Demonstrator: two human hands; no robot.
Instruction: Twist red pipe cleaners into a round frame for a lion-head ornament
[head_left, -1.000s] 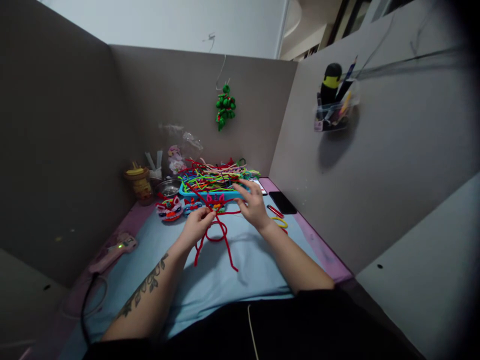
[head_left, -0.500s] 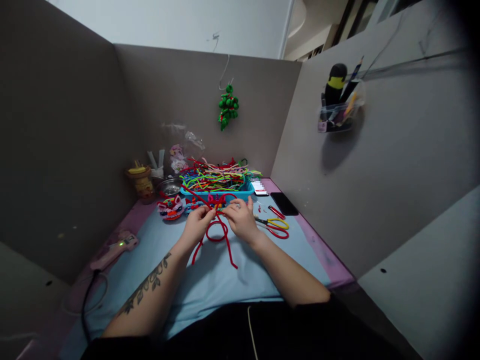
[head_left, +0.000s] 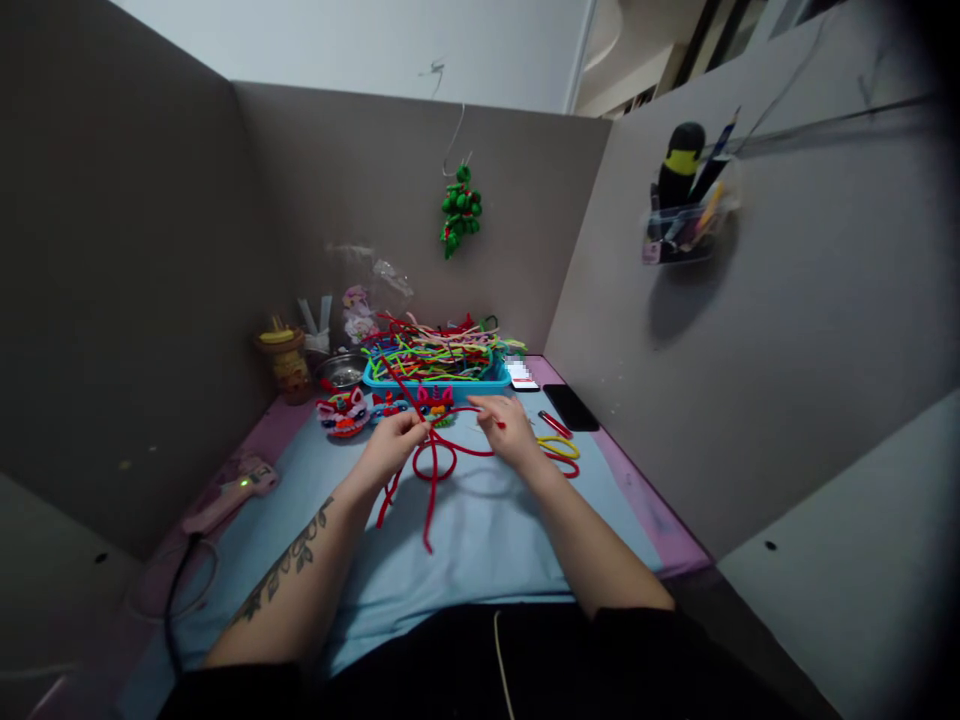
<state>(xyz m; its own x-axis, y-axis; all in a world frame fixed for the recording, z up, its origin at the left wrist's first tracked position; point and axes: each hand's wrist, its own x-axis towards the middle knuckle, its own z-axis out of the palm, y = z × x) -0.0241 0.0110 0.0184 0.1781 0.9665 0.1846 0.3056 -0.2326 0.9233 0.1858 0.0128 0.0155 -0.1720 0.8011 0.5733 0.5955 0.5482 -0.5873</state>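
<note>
Currently both hands pinch red pipe cleaner (head_left: 439, 462): left hand (head_left: 391, 446) at loop crossing, right hand (head_left: 512, 434) at free end. I judge it light, bendable; hold near the crossing.

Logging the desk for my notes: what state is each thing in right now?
Red pipe cleaner: looped, pinched by both hands.
Left hand: shut on it.
Right hand: shut on its end.
Blue tray: heaped with pipe cleaners.
Glue gun: lying flat, light green.
Phone: screen dark.

Dim grey partition walls (head_left: 150, 260) boxing in the desk (head_left: 480, 540) on three sides, a green ornament (head_left: 460, 208) hooked on the far panel, a clear pen holder (head_left: 686, 235) stuck to the right one, pale wall above.
</note>
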